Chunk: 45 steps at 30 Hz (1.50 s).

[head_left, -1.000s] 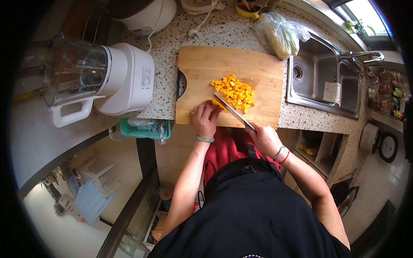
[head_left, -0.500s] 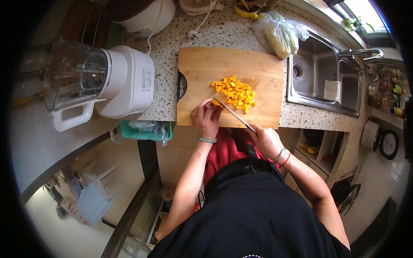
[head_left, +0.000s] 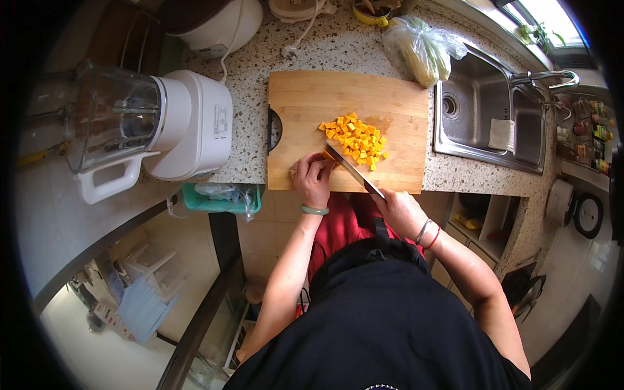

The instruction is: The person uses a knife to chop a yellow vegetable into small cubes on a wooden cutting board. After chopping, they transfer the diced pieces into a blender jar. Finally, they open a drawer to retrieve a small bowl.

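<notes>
A wooden cutting board (head_left: 325,94) lies on the counter in front of me. On it is a loose heap of small orange vegetable cubes (head_left: 356,138), perhaps pumpkin. Near the board's front edge, my left hand (head_left: 313,187) has its fingers bent and pressed on an orange vegetable piece (head_left: 329,155), mostly hidden by the fingertips and blade. My right hand (head_left: 401,212) is closed round the handle of a kitchen knife (head_left: 355,171). Its blade slants up and left, the tip end right beside the left fingertips and the piece.
Left of the board stands a white blender (head_left: 205,123) with a clear jug. A bag of pale green vegetables (head_left: 426,58) touches the board's far right corner, near the steel sink (head_left: 478,78). A turquoise bin (head_left: 188,198) hangs below the counter edge.
The knife blade has shifted slightly and tilted, so more of its flat side shows. My left fingers have moved a little with the orange piece; the cube heap looks the same.
</notes>
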{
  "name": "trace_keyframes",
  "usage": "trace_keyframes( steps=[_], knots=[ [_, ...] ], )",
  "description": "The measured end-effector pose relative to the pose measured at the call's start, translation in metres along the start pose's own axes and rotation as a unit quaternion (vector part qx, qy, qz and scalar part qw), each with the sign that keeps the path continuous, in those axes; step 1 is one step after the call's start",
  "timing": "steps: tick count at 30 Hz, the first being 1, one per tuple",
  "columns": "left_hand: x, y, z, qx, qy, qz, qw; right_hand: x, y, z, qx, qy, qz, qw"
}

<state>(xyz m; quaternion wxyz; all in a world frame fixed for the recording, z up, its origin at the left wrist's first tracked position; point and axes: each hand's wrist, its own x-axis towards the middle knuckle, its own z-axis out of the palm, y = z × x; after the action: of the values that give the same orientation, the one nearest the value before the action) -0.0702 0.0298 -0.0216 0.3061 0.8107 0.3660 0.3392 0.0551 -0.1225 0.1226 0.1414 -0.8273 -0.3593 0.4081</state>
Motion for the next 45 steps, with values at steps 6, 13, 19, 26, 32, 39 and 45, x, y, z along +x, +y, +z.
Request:
trace_keyframes(
  steps=[6, 13, 19, 26, 32, 39, 45],
  knots=[
    [0.004, 0.005, -0.004, 0.004, -0.007, 0.017, 1.000, 0.007, 0.005, 0.002, 0.015, -0.011, -0.012, 1.000],
    [0.000, 0.003, -0.002, -0.010, -0.002, 0.009, 1.000, 0.021, 0.010, 0.020, 0.001, 0.008, -0.008, 1.000],
    [-0.002, -0.003, -0.007, 0.018, -0.030, 0.027, 0.999, 0.022, 0.024, 0.048, -0.008, 0.054, -0.015, 0.998],
    [0.001, -0.011, -0.019, -0.064, -0.027, -0.061, 0.996, 0.006, 0.026, 0.021, -0.124, 0.088, -0.073, 0.986],
    [0.051, -0.020, -0.059, -0.100, -0.135, -0.070, 0.983, -0.005, 0.042, 0.024, -0.146, 0.118, -0.071, 0.980],
    [0.082, 0.002, -0.051, -0.008, -0.319, 0.182, 0.930, -0.025, 0.058, 0.019, -0.001, 0.119, -0.046, 0.992],
    [0.050, 0.001, -0.030, 0.008, -0.274, 0.143, 0.951, -0.019, 0.047, 0.025, 0.068, 0.088, 0.011, 0.994]
  ],
)
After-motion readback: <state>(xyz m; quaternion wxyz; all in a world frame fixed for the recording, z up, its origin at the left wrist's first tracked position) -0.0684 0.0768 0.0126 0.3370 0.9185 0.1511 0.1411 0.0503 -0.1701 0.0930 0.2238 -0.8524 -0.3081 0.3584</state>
